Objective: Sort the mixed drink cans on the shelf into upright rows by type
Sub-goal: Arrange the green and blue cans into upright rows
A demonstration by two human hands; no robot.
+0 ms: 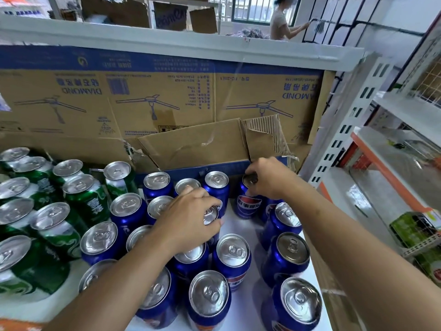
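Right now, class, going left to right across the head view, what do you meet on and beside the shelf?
Green cans → left hand → right hand → slotted upright → green packet. Blue cans spread under both hands, so they are left out.

Cola cans [232,250] at right on shelf [241,226], other cans [57,226] at left, cardboard box [167,103] behind both

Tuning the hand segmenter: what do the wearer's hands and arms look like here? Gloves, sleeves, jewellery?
Left hand and right hand are bare, no gloves. Left forearm and right forearm are bare too, with no sleeve in view up to the frame edges. No watch, band or ring shows, and no markings or tattoos are visible.
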